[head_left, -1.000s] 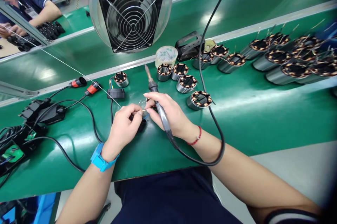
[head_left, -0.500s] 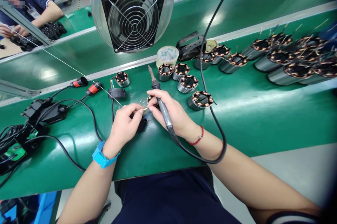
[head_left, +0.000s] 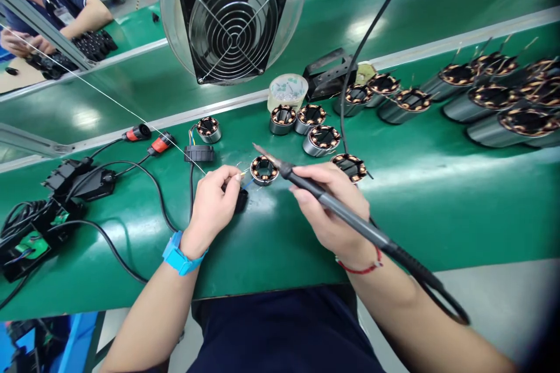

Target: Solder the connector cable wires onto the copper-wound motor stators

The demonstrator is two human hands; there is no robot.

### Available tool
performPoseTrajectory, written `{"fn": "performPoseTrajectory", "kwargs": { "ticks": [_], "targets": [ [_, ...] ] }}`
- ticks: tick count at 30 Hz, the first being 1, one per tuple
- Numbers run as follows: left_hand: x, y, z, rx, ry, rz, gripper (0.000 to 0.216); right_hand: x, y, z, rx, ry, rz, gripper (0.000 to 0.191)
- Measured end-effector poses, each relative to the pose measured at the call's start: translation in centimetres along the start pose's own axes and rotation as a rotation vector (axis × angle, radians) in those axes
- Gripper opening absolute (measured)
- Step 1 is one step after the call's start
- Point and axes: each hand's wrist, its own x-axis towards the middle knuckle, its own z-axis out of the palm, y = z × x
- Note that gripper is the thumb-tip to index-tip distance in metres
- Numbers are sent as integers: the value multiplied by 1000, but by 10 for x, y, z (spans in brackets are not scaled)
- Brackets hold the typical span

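- Green workbench (head_left: 280, 256) spans the view; take the nearest coil ring as the dial's centre, twelve pointing away from the person; a caged fan (head_left: 235, 40) hangs towards half past eleven; rows of wound metal cylinders (head_left: 490, 128) stand near three.
- Soldering iron (head_left: 328, 198) slants from four o'clock, its tip at eleven, beside the ring's rim; probably light but pulled by its cord; hold only the dark handle, as the metal end may be hot.
- Right hand (head_left: 335, 204), at four, closes round that handle.
- Left hand (head_left: 215, 195), at eight, is closed in a pinch on a yellow wire (head_left: 244, 173); what else the fingers cover, I cannot quite tell.
- Coil ring (head_left: 257, 177) rests on the bench between the hands, held by neither; likely dense and smooth-sided, with fragile windings; best grasped by its metal outside.
- Yellow wire looks thin, bendable, easily nicked; pinch it behind the tip.
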Motion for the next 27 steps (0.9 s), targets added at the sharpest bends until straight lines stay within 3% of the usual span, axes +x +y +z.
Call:
{"fn": "performPoseTrajectory", "kwargs": {
  "ticks": [9,15,27],
  "targets": [
    [-1,1,2,12,13,-4,18,-14,19,4,197,62,41,11],
    [-1,2,3,11,18,-19,17,-16,21,4,193,35,95,11],
    [-1,1,4,19,47,15,15,-13,17,7,224,6,19,13]
  ]
}}
